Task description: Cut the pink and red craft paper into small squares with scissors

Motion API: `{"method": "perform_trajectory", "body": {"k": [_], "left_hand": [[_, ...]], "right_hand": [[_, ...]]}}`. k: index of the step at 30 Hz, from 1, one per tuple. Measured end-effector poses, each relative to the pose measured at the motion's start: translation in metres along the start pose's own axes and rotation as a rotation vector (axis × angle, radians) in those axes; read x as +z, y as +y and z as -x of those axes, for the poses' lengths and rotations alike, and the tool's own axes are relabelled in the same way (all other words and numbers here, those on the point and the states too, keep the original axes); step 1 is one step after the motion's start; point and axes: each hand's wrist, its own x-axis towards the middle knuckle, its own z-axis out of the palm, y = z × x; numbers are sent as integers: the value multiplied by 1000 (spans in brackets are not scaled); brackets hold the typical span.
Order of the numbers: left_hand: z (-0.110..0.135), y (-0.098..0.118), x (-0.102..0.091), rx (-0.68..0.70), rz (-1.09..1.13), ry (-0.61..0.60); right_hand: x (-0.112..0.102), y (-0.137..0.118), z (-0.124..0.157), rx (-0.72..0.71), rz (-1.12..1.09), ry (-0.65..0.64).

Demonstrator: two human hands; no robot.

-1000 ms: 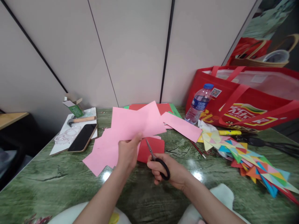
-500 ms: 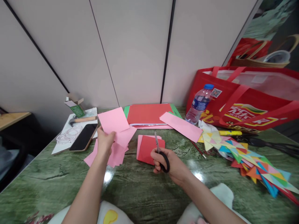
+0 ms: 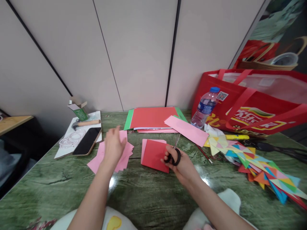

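My left hand is just above a loose pile of pink paper squares. Its fingers are a little apart and I see no paper in them; the hand hides part of the pile. In my right hand are black-handled scissors, thumb and fingers around the handles, blades pointing away from me. Close beside that hand lies a stack of red paper squares with pink ones under it. A long pink paper strip rests further back, past the scissors' tips.
Behind are red and green paper sheets. To the right stand a water bottle and a red bag, with folded colored paper pieces in front. At left lie a phone, a hammer and a small box.
My left hand has let go of the pink squares it held up, and they lie on the pile. My right hand has moved slightly right with the scissors, which have turned rightward.
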Motion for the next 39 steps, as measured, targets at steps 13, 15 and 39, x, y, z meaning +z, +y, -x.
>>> {"method": "perform_trajectory", "body": {"k": [13,15,39], "left_hand": [[37,50,22,616,142,-616],[37,49,23,610,125,-646],[28,50,19,366,183,-419]], "right_hand": [[0,-8,-3,-217,-244,203],[0,-8,-3,-213,-247,201],[1,-10,-1,-231,-277,221]]}}
